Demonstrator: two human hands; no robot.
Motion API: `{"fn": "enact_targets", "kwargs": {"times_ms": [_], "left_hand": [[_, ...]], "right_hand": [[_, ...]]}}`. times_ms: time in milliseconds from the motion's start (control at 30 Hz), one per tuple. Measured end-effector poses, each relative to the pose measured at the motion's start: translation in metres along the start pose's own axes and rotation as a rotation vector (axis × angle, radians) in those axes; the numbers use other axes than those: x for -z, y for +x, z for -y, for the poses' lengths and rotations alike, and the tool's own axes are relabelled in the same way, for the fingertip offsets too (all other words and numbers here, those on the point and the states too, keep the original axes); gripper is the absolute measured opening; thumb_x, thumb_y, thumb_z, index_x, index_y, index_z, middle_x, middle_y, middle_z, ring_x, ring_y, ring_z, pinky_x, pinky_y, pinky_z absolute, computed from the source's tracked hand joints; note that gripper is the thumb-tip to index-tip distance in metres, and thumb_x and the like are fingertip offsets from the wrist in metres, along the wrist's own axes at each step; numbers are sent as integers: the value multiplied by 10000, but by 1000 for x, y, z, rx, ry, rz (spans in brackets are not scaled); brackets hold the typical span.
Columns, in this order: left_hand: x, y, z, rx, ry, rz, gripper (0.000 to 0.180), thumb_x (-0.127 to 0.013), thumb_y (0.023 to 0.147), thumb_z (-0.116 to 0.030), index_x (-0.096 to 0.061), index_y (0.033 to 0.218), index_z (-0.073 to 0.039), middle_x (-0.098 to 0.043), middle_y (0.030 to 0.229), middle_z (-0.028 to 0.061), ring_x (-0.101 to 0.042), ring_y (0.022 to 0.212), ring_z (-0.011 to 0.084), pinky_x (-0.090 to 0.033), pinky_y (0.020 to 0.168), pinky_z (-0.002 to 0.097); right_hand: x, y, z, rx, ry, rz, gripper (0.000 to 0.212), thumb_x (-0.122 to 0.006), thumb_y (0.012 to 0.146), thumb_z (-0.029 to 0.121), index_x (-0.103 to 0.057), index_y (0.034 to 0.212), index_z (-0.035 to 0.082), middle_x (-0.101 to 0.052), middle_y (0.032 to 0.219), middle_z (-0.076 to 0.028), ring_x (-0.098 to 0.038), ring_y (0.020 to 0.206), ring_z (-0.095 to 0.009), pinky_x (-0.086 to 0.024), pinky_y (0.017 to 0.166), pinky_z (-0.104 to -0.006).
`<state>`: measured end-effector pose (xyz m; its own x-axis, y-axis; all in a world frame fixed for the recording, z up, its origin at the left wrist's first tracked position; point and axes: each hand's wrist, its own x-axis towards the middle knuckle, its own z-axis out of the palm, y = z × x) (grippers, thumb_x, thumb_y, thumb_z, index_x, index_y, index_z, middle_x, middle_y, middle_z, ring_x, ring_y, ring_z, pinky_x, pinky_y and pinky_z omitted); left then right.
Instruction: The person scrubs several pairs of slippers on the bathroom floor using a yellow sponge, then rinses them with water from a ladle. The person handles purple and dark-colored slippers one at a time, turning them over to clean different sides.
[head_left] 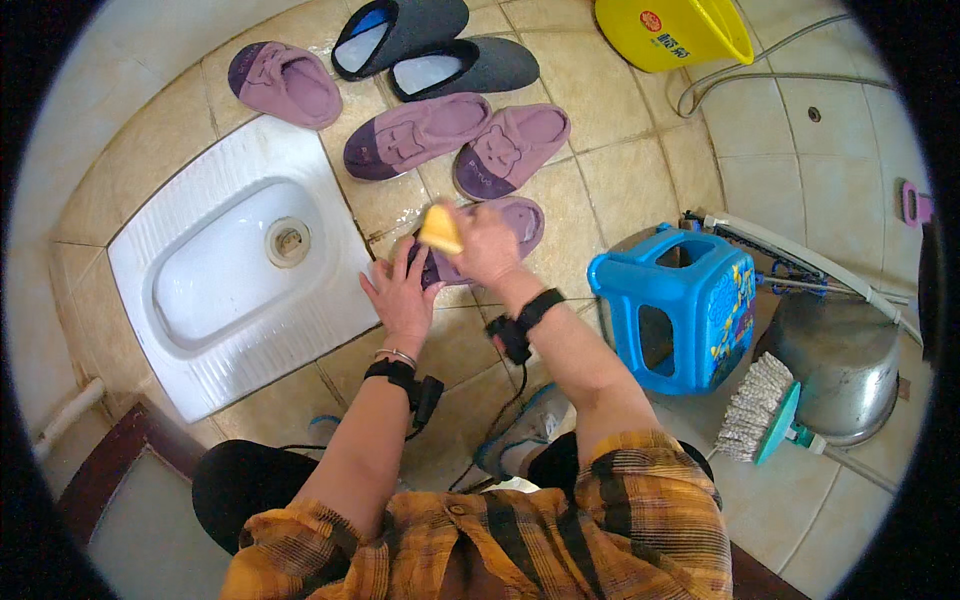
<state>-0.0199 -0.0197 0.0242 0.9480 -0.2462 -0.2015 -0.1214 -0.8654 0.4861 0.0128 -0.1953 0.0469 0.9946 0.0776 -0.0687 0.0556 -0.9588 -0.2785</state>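
My right hand (488,245) is closed around a small yellow block (440,230), blurred, so I cannot tell whether it is a brush or soap. It is over the toe of a purple slipper (520,218) on the wet tiles; the slipper's middle is hidden under the hand. My left hand (402,300) grips the dark toe of that slipper between thumb and forefinger, its other fingers spread. Just beyond lie two matching purple slippers, one (425,135) on the left and another (512,150) on the right. A further purple slipper (290,85) rests farther left.
A white squat toilet (345,255) is set in the floor at left. Two dark grey slippers (490,68) lie at the back, near a yellow bucket (675,35). At right stand a blue stool (690,310), a metal pot (840,370) and a scrubbing brush (760,410).
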Motion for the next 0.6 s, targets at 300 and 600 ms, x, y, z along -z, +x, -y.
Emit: {"fn": "enact_targets", "kwargs": {"times_ms": [300, 600], "left_hand": [[5, 4, -3, -40, -8, -4, 633, -776, 716, -336, -574, 1309, -247, -371, 1463, -94, -390, 1211, 324, -186, 1093, 661], [0, 4, -1, -28, 43, 9, 640, -775, 725, -345, -555, 1321, -263, -358, 1469, -107, -391, 1226, 321, -176, 1098, 665]], "right_hand": [[47, -15, -58, -378, -273, 46, 720, -746, 745, 376, -490, 1366, 119, -606, 1024, -196, -617, 930, -343, -536, 742, -437], [40, -27, -90, -419, -284, 80, 748, -739, 758, 393, -457, 1393, 115, -617, 957, -196, -622, 865, -353, -527, 722, -464]]}}
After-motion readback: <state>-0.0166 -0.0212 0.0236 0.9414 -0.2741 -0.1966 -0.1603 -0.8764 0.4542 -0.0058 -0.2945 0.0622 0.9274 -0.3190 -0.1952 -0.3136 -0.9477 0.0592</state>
